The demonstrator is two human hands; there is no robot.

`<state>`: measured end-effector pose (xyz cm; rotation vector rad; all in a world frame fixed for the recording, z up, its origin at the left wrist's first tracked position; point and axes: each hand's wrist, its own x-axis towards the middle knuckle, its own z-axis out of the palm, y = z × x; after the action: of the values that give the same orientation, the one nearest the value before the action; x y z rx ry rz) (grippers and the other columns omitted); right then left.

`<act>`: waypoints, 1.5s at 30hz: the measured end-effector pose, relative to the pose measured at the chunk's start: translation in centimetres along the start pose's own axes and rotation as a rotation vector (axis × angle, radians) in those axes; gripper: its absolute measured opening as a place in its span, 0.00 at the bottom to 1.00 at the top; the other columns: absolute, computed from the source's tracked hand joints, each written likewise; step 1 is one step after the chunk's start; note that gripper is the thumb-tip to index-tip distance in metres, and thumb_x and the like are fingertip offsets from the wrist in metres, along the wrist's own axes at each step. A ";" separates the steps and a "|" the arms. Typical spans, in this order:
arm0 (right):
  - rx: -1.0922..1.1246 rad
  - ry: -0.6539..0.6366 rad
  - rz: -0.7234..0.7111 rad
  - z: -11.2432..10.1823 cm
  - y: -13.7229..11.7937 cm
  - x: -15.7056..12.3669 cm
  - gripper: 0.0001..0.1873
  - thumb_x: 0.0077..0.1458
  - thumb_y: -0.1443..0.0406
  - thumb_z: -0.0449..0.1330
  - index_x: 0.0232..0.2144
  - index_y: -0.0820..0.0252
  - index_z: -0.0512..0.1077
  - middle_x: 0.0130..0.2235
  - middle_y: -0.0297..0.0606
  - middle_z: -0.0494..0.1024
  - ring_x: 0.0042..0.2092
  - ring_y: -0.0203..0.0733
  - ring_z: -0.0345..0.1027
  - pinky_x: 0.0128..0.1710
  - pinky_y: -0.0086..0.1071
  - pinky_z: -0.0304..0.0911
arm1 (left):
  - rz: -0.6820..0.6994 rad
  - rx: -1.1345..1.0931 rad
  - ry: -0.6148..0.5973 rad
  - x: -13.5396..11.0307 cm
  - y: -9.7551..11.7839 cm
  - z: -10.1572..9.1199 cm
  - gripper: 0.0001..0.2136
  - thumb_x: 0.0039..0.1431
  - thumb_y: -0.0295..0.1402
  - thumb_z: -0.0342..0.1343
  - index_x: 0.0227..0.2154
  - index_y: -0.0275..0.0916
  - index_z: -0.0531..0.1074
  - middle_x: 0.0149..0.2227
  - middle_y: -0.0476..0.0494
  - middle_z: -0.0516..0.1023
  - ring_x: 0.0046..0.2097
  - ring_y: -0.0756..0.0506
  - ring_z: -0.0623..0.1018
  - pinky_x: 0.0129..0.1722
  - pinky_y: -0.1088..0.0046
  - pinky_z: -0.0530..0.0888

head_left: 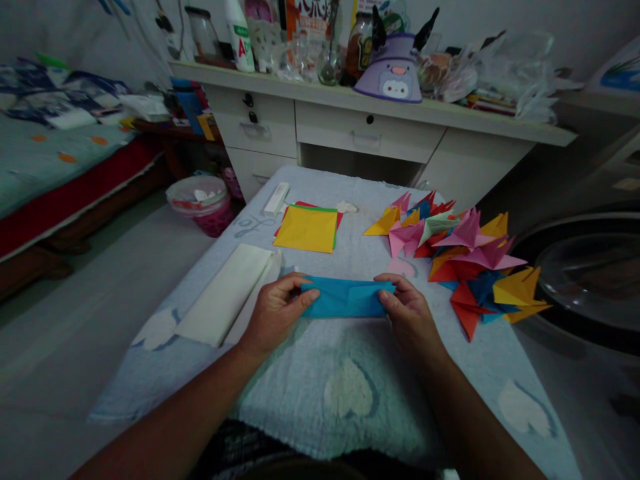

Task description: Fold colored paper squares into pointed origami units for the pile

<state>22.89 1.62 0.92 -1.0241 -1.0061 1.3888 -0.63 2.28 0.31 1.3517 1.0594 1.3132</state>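
A blue sheet of paper (346, 298), folded into a long strip, lies on the towel-covered table (350, 393) in front of me. My left hand (274, 313) pinches its left end, thumb on top and fingers curled. My right hand (407, 312) pinches the right end the same way. Both hands rest on the cloth.
A stack of flat coloured squares, yellow on top (307, 229), lies beyond the strip. A pile of folded paper shapes (460, 257) sits at the right. A folded white cloth (227, 293) lies at the left, a small white stick (277, 198) farther back. A cluttered desk (370, 127) stands behind, a pink bin (200, 202) on the floor.
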 end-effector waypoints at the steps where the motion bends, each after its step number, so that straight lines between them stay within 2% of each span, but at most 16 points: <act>1: -0.028 -0.001 0.002 -0.1 0.1 0.0 0.12 0.50 0.59 0.68 0.37 0.55 0.73 0.27 0.28 0.69 0.28 0.32 0.60 0.28 0.26 0.54 | -0.003 0.004 0.002 0.0 0.0 0.0 0.04 0.53 0.32 0.63 0.28 0.38 0.76 0.29 0.51 0.71 0.31 0.52 0.70 0.30 0.79 0.67; 5: -0.063 0.009 -0.008 -0.2 0.3 -0.1 0.09 0.51 0.59 0.67 0.30 0.57 0.74 0.24 0.28 0.67 0.27 0.32 0.57 0.27 0.27 0.52 | -0.014 0.011 0.012 0.0 0.2 0.1 0.04 0.52 0.33 0.63 0.28 0.38 0.76 0.28 0.50 0.72 0.30 0.52 0.70 0.29 0.78 0.67; 12: -0.036 0.011 0.000 -0.2 0.4 -0.1 0.09 0.50 0.59 0.68 0.31 0.56 0.74 0.25 0.29 0.68 0.27 0.33 0.58 0.27 0.27 0.53 | -0.064 -0.016 0.065 -0.1 0.2 0.2 0.07 0.51 0.34 0.65 0.31 0.38 0.74 0.26 0.52 0.71 0.28 0.52 0.69 0.26 0.79 0.66; 18: -0.015 0.002 0.011 0.0 0.2 -0.2 0.09 0.49 0.59 0.68 0.30 0.56 0.74 0.25 0.29 0.68 0.27 0.32 0.58 0.27 0.27 0.53 | -0.041 0.008 0.108 -0.1 0.3 0.0 0.07 0.54 0.36 0.62 0.29 0.37 0.74 0.27 0.51 0.70 0.29 0.52 0.68 0.27 0.79 0.65; 27: -0.035 0.000 0.021 0.0 0.1 -0.3 0.10 0.49 0.58 0.68 0.29 0.56 0.74 0.25 0.29 0.68 0.27 0.33 0.58 0.27 0.28 0.54 | -0.026 -0.039 0.158 0.1 0.3 0.3 0.10 0.51 0.33 0.65 0.29 0.38 0.68 0.29 0.50 0.74 0.30 0.52 0.71 0.29 0.79 0.66; 29: -0.024 -0.003 0.017 -0.1 0.2 -0.3 0.10 0.49 0.59 0.69 0.29 0.57 0.74 0.25 0.29 0.67 0.27 0.33 0.58 0.27 0.27 0.53 | -0.029 -0.082 0.158 0.2 0.2 0.4 0.11 0.51 0.32 0.65 0.30 0.39 0.67 0.30 0.51 0.75 0.30 0.52 0.72 0.30 0.79 0.67; 32: -0.020 -0.004 0.016 -0.2 0.3 -0.2 0.09 0.49 0.60 0.69 0.29 0.57 0.74 0.25 0.29 0.68 0.27 0.32 0.58 0.27 0.27 0.53 | -0.055 -0.146 0.130 0.2 0.3 0.4 0.15 0.51 0.31 0.65 0.39 0.42 0.65 0.30 0.52 0.76 0.30 0.52 0.72 0.30 0.79 0.67; 36: -0.030 0.006 0.025 -0.2 0.3 -0.1 0.09 0.49 0.60 0.69 0.29 0.56 0.74 0.24 0.28 0.67 0.26 0.32 0.57 0.26 0.27 0.52 | -0.083 -0.138 0.112 0.1 0.5 0.4 0.21 0.52 0.31 0.64 0.47 0.43 0.64 0.30 0.53 0.76 0.30 0.52 0.72 0.29 0.79 0.66; 45: -0.036 0.014 0.038 -0.3 0.4 -0.1 0.10 0.49 0.59 0.69 0.29 0.56 0.74 0.24 0.28 0.67 0.26 0.32 0.58 0.26 0.28 0.52 | -0.034 -0.128 0.159 0.4 0.6 0.5 0.20 0.50 0.28 0.64 0.45 0.41 0.67 0.33 0.51 0.73 0.33 0.52 0.71 0.32 0.79 0.67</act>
<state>23.10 1.47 0.49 -1.0828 -1.0091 1.3968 -0.11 2.51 0.95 1.1449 1.0805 1.4567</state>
